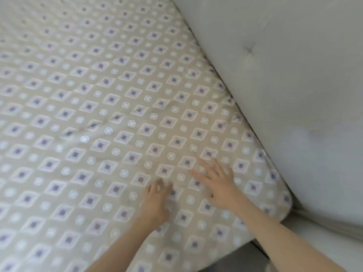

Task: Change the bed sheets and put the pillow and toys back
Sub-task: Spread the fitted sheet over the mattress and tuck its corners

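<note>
Head view looks down along your two bare forearms onto the bed. Your left hand [157, 201] lies on the bed sheet [98, 107], fingers loosely extended and gripping nothing. Your right hand [218, 185], just beside it and a little farther out, rests flat with fingers spread, also empty. Both are motion-blurred. The sheet is beige, printed with purple-centred diamonds and pale rings. It is stretched over the mattress and wraps its rounded corner [282, 211] on your right. Beyond, the sheet's edge meets a pale padded headboard [294, 79] with one tufted dimple.
</note>
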A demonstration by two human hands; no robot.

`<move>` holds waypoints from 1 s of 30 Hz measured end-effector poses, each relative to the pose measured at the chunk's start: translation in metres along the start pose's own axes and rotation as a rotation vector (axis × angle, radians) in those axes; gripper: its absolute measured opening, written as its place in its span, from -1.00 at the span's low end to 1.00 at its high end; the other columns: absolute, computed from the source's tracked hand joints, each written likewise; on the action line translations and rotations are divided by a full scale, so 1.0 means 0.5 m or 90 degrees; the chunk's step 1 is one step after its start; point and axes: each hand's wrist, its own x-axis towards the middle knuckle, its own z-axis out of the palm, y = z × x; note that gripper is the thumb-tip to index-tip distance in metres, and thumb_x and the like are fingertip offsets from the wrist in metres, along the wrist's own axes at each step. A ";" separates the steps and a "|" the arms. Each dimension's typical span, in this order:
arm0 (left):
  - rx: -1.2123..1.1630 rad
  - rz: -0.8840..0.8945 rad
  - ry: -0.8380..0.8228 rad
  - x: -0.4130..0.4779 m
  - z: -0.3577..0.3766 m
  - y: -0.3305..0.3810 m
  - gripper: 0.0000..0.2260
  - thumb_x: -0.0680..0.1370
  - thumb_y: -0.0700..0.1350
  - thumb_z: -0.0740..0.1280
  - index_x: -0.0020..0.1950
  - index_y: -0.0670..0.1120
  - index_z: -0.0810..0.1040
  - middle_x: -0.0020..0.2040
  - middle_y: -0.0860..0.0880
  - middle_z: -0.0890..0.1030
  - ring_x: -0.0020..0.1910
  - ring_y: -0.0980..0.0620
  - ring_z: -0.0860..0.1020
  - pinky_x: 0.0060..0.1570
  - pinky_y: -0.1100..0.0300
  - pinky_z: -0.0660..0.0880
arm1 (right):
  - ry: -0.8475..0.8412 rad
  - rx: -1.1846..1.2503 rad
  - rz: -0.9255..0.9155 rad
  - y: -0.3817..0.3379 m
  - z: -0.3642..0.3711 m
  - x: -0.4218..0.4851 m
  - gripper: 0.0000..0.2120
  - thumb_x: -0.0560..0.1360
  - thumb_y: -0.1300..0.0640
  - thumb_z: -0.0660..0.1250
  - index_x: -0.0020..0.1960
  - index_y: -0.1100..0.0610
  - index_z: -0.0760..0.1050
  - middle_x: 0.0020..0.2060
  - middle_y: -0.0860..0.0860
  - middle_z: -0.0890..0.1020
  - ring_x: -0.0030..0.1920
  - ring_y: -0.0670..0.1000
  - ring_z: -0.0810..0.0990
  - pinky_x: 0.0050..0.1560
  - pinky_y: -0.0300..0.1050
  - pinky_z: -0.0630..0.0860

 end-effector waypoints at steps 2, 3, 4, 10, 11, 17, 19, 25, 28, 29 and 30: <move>0.000 0.011 -0.016 -0.031 0.045 0.000 -0.32 0.48 -0.16 0.27 0.53 0.15 0.07 0.53 0.02 -0.06 0.47 -0.11 0.02 0.31 0.19 0.29 | -0.038 0.006 0.044 0.002 0.038 -0.052 -0.04 0.43 0.07 0.37 0.44 -0.38 -0.30 0.34 -0.22 -0.58 0.49 0.18 -0.38 0.34 0.43 0.00; 0.000 0.013 -0.026 -0.040 0.062 0.003 -0.32 0.48 -0.16 0.27 0.53 0.15 0.06 0.53 0.03 -0.07 0.48 -0.11 0.00 0.31 0.19 0.30 | -0.052 0.035 0.071 0.003 0.053 -0.073 -0.05 0.45 0.08 0.34 0.44 -0.39 -0.30 0.32 -0.25 -0.59 0.48 0.19 -0.39 0.33 0.46 0.04; 0.006 0.026 -0.046 -0.065 0.086 0.005 -0.33 0.49 -0.15 0.27 0.53 0.14 0.07 0.53 0.03 -0.08 0.49 -0.11 -0.03 0.33 0.18 0.29 | -0.067 0.063 0.100 -0.009 0.072 -0.112 -0.06 0.46 0.10 0.32 0.43 -0.41 -0.32 0.32 -0.27 -0.59 0.47 0.19 -0.41 0.32 0.48 0.07; 0.056 0.104 -0.104 -0.149 0.190 0.018 -0.34 0.50 -0.07 0.29 0.54 0.06 0.09 0.54 -0.02 -0.03 0.52 -0.10 -0.08 0.46 0.14 0.09 | -0.085 0.079 0.160 -0.049 0.129 -0.245 -0.16 0.50 0.16 0.20 0.51 -0.24 -0.29 0.45 -0.13 -0.45 0.50 0.18 -0.35 0.47 0.23 0.10; 0.052 0.120 -0.125 -0.170 0.205 0.018 -0.36 0.51 -0.06 0.29 0.54 0.06 0.10 0.54 -0.01 -0.02 0.52 -0.08 -0.05 0.46 0.13 0.11 | -0.101 0.053 0.152 -0.062 0.134 -0.260 -0.20 0.51 0.17 0.20 0.54 -0.16 -0.23 0.48 -0.09 -0.40 0.52 0.16 -0.32 0.50 0.18 -0.01; -0.094 0.124 0.025 -0.239 0.200 -0.035 -0.55 0.56 -0.23 0.15 0.44 0.02 0.33 0.46 0.03 0.26 0.38 0.00 0.32 0.24 0.25 0.30 | 0.007 0.068 0.191 -0.178 0.075 -0.264 -0.53 0.56 0.25 0.14 0.44 -0.02 0.26 0.45 0.02 0.26 0.42 0.09 0.24 0.36 0.14 0.27; -0.045 0.069 0.113 -0.240 0.193 -0.079 -0.50 0.55 -0.26 0.14 0.47 0.05 0.25 0.51 -0.01 0.14 0.46 -0.04 0.20 0.35 0.16 0.24 | 0.015 0.108 0.128 -0.229 0.076 -0.247 -0.43 0.56 0.28 0.13 0.50 -0.09 0.17 0.53 -0.01 0.08 0.51 0.10 0.07 0.37 0.16 0.28; 0.120 0.010 0.018 -0.290 0.268 -0.179 -0.47 0.59 -0.12 0.07 0.55 0.06 0.01 0.56 -0.10 -0.05 0.53 -0.13 -0.04 0.46 -0.01 0.04 | -0.132 0.130 0.068 -0.325 0.168 -0.266 -0.24 0.54 0.33 0.15 0.53 -0.22 -0.07 0.52 -0.15 -0.27 0.50 0.23 -0.31 0.42 0.34 0.10; 0.072 -0.014 0.008 -0.320 0.294 -0.184 -0.45 0.57 -0.11 0.15 0.53 0.09 0.07 0.55 -0.06 0.00 0.48 -0.11 0.08 0.40 0.11 0.14 | -0.135 0.111 0.073 -0.326 0.197 -0.298 -0.23 0.52 0.30 0.22 0.54 -0.18 -0.04 0.52 -0.15 -0.27 0.52 0.21 -0.26 0.44 0.26 0.08; 0.078 -0.008 0.001 -0.325 0.295 -0.182 -0.44 0.55 -0.11 0.16 0.53 0.08 0.08 0.54 -0.06 0.02 0.46 -0.10 0.13 0.38 0.13 0.14 | -0.137 0.097 0.068 -0.328 0.199 -0.304 -0.25 0.52 0.29 0.22 0.54 -0.16 -0.02 0.53 -0.13 -0.24 0.53 0.21 -0.20 0.45 0.20 0.10; 0.083 -0.005 -0.018 -0.330 0.293 -0.179 -0.44 0.54 -0.12 0.17 0.53 0.08 0.09 0.53 -0.06 0.06 0.43 -0.10 0.17 0.37 0.13 0.15 | -0.140 0.093 0.069 -0.331 0.199 -0.308 -0.27 0.52 0.29 0.21 0.54 -0.14 0.01 0.54 -0.11 -0.21 0.53 0.21 -0.15 0.46 0.17 0.12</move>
